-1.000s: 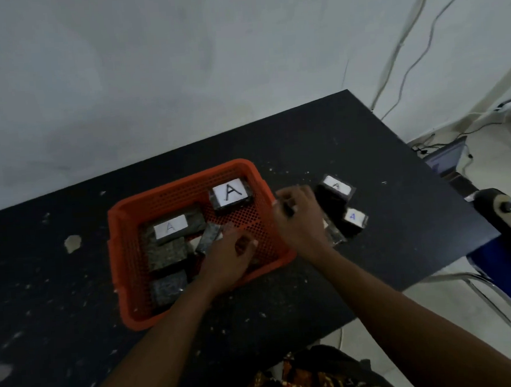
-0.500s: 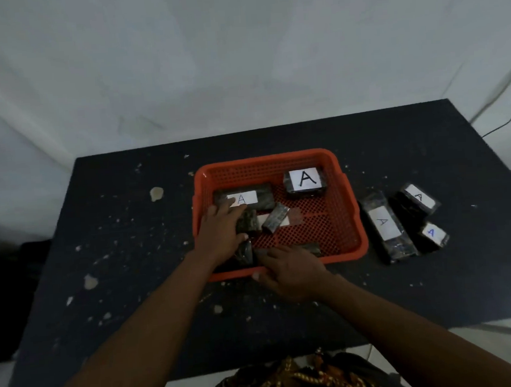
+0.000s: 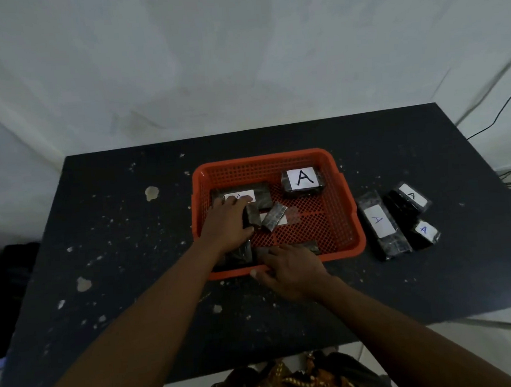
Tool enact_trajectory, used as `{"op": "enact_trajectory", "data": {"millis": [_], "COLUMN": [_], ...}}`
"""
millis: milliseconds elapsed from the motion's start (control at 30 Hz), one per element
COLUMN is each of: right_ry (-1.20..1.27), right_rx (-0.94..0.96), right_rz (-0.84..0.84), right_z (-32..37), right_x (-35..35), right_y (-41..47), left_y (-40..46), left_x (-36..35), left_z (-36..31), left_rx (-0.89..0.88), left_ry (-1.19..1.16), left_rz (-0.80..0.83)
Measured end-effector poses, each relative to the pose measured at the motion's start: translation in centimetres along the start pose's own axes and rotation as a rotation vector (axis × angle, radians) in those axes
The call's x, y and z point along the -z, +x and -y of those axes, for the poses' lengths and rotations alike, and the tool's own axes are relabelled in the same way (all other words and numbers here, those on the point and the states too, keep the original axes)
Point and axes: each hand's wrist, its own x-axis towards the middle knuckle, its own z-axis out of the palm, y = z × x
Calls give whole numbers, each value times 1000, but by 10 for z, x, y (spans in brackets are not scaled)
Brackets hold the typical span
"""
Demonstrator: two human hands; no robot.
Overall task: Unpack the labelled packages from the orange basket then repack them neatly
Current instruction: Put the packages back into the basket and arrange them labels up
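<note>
a: three labelled packages lie out on the black table (image 3: 132,262), right of the orange basket (image 3: 344,211): a long one (image 3: 382,226) nearest the basket wall, a smaller one (image 3: 411,197) beyond it, another small one (image 3: 424,231) nearer you. all three show a white "a" label.

b: count inside the basket?

a: five i can be sure of. one with a big "a" label (image 3: 303,181) at the far right corner. one long package (image 3: 258,193) at the far left, its label partly under your fingers. one small package (image 3: 274,217), tilted, near the middle. one dark package (image 3: 237,255) at the near left corner, under your left wrist. one more (image 3: 311,245) against the near wall, by your right hand. a further dark piece under your left palm: cannot tell if separate.

b: hands?

a: two, both at the basket. your left hand (image 3: 227,225) lies palm down inside, fingers curled over a dark package there, thumb against its near side. your right hand (image 3: 289,266) sits on the near rim, fingers bent over the edge onto the package at the near wall; whether they grip it, cannot tell.
</note>
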Motion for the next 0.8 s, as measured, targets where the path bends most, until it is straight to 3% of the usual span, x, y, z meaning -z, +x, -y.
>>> {"op": "enact_trajectory", "data": {"millis": [233, 400, 633, 800], "right_ry": [-8, 1, -12, 4], "right_rx": [0, 7, 13, 22], "right_rz": [-17, -48, -77, -74], "right_z": [2, 2, 1, 0], "right_x": [1, 3, 1, 0], "right_y": [-2, -4, -4, -4], "left_y": [-15, -27, -33, -26], "left_x": [31, 35, 32, 28], "left_z": [6, 14, 18, 15], "left_rx": [217, 346, 358, 306], "left_ry": [-686, -1073, -1114, -718], "left_rz": [-172, -151, -102, -69]}}
